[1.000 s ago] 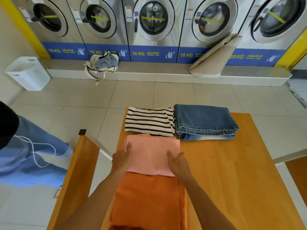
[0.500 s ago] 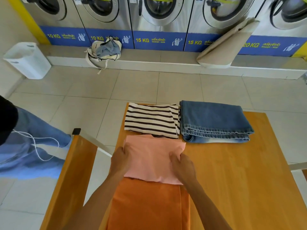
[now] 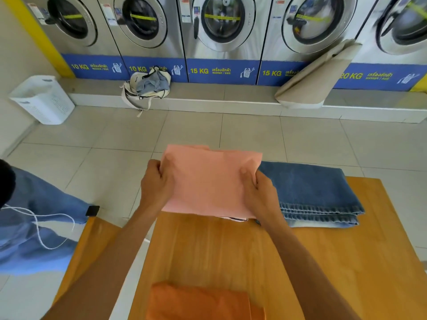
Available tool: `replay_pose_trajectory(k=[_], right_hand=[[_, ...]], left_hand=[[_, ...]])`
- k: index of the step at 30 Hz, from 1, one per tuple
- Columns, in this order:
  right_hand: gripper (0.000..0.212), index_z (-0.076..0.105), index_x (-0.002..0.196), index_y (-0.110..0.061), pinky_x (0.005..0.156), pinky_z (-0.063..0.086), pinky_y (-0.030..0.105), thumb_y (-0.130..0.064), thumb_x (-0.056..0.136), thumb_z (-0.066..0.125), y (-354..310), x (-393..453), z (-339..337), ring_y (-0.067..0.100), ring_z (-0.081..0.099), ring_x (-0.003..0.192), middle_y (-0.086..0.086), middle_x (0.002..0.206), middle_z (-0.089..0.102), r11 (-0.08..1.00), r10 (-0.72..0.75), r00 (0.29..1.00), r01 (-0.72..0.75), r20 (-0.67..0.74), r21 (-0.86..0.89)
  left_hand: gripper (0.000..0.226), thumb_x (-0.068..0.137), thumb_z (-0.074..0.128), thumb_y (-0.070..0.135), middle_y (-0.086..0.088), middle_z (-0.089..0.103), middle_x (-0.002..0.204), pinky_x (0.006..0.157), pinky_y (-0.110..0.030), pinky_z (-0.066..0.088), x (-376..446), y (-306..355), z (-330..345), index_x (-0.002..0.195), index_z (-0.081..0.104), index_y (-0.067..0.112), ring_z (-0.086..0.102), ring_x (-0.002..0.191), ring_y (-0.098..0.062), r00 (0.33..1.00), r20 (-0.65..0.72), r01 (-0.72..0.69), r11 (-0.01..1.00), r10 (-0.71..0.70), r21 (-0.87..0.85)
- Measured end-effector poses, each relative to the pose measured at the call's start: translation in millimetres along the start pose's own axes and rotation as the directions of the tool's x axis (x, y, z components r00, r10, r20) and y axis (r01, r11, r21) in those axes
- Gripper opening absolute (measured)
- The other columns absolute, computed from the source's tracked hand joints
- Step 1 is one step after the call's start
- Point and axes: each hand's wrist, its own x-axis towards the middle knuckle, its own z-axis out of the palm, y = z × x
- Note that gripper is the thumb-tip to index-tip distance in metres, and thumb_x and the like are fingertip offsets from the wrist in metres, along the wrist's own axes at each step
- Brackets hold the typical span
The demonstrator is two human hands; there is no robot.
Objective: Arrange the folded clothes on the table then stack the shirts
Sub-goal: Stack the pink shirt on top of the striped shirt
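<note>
I hold a folded pink shirt point(image 3: 208, 181) by both sides over the far left part of the wooden table point(image 3: 346, 262). My left hand point(image 3: 156, 183) grips its left edge and my right hand point(image 3: 258, 190) its right edge. The pink shirt covers the striped shirt; only a thin striped sliver point(image 3: 233, 218) shows under its near edge. Folded blue jeans point(image 3: 316, 192) lie just to the right, touching my right hand's side. A folded orange shirt point(image 3: 198, 301) lies at the table's near edge.
A wooden bench point(image 3: 92, 239) stands left of the table. Someone in blue jeans point(image 3: 34, 227) sits at the far left. A white laundry basket point(image 3: 44, 98), a cloth bag point(image 3: 147, 86) and a beige pad point(image 3: 316, 79) sit by the washing machines point(image 3: 221, 26) across the tiled floor.
Both hands closed on the pink shirt, lifted it off the orange shirt and carried it away from me, over the striped shirt. The orange shirt and jeans stayed put.
</note>
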Motion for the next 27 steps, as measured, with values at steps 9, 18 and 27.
replay_pose_trajectory(k=[9, 18, 27], right_hand=[[0.027, 0.047, 0.081, -0.015, 0.051, 0.034, 0.024, -0.031, 0.102, 0.041, 54.9, 58.5, 28.7, 0.011, 0.048, 0.061, -0.004, 0.071, 0.051, 0.98, 0.131, 0.991, -0.132, -0.018, -0.149], [0.036, 0.051, 0.083, -0.008, 0.051, 0.037, 0.025, -0.038, 0.102, 0.043, 63.9, 55.8, 21.9, 0.014, 0.048, 0.061, 0.001, 0.071, 0.053, 0.993, 0.101, 0.995, -0.099, 0.016, -0.063], [0.037, 0.052, 0.077, -0.007, 0.049, 0.04, 0.026, -0.036, 0.1, 0.048, 60.8, 54.5, 20.7, 0.016, 0.05, 0.06, 0.002, 0.067, 0.053, 0.994, 0.082, 0.996, -0.083, -0.022, -0.067]], left_hand=[[0.047, 0.099, 0.035, 0.04, -0.01, 0.055, 0.119, 0.083, -0.039, 0.048, 52.9, -44.2, 42.4, 0.135, 0.045, 0.011, 0.052, 0.097, -0.025, 0.922, 0.248, 0.26, 0.951, -0.296, 0.169], [0.043, 0.099, 0.04, 0.039, -0.006, 0.054, 0.126, 0.082, -0.038, 0.047, 51.9, -51.7, 34.9, 0.135, 0.047, 0.017, 0.052, 0.102, -0.025, 0.915, 0.288, 0.268, 0.959, -0.284, 0.093], [0.046, 0.1, 0.036, 0.04, -0.007, 0.054, 0.134, 0.084, -0.034, 0.044, 41.1, -59.5, 41.3, 0.136, 0.049, 0.014, 0.052, 0.105, -0.023, 0.96, 0.194, 0.192, 0.978, -0.204, 0.08]])
